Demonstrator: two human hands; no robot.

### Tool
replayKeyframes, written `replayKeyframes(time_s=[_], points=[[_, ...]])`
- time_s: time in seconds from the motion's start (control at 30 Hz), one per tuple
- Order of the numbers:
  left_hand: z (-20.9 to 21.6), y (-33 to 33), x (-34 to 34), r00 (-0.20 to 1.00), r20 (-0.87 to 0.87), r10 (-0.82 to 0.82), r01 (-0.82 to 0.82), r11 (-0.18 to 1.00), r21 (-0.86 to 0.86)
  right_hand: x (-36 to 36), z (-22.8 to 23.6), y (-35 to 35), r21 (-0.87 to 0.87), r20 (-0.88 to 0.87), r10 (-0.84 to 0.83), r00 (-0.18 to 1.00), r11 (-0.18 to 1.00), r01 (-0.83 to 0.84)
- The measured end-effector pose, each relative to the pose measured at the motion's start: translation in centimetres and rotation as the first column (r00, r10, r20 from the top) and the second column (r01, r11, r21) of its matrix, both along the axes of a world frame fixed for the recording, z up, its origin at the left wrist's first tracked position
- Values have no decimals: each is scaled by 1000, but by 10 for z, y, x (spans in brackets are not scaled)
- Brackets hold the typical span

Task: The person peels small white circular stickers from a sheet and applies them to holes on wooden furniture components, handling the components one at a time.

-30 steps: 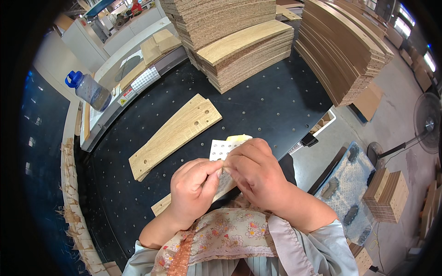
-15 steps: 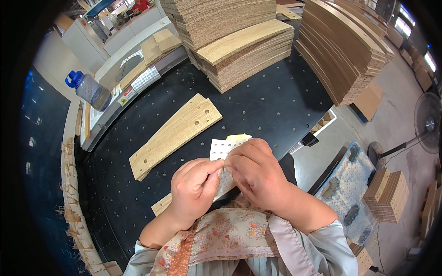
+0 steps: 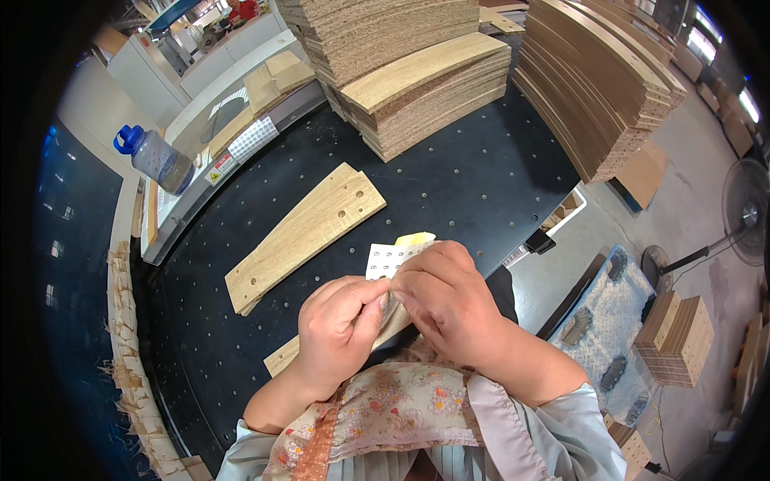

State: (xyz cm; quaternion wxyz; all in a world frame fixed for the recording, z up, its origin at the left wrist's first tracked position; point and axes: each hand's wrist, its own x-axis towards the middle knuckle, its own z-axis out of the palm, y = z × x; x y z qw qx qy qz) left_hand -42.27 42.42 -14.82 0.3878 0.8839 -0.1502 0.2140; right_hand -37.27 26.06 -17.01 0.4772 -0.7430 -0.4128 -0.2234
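A white sheet of small printed stickers [image 3: 387, 260] is pinched between my two hands above the near edge of the black table. My left hand [image 3: 335, 327] is closed, thumb against forefinger, at the sheet's lower edge. Fingertip to fingertip with it, my right hand [image 3: 446, 298] is closed on the sheet's right side and covers much of it. A yellow piece [image 3: 414, 238] shows behind the sheet's top. Under my hands lies a wood-grain board [image 3: 281, 357], mostly hidden. Farther off, wood-grain boards with drilled holes [image 3: 301, 239] lie stacked together.
Tall stacks of chipboard panels [image 3: 429, 84] and brown boards [image 3: 589, 88] stand at the table's far side. A blue-capped water bottle [image 3: 163, 160] is on the machine ledge at left. On the floor at right are a fan [image 3: 746, 215] and a board stack [image 3: 674, 341].
My hands hold nearly the same pinch. The sheet's lower part has shifted, baring more of the board beneath, and more of the yellow piece shows.
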Motion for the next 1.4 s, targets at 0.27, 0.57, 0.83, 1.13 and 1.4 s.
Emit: replayKeyframes(time_s=[0.27,0.57,0.83,1.13,1.4], points=[[0,-1,0,1000,7,0,0,1000,6,0,-1,0,3,5,-11,1000,1000,11],[-1,0,0,1000,12,-8,7,1000,11,0,-1,0,7,0,-10,1000,1000,10],[-1,1,0,1000,1,4,-4,1000,14,0,0,1,10,-7,-9,1000,1000,9],[-1,1,-1,1000,5,-10,10,1000,13,1,-2,1,1,-8,2,1000,1000,-2],[-1,1,-1,1000,12,2,-2,1000,15,1,-2,2,12,-7,12,1000,1000,-12]])
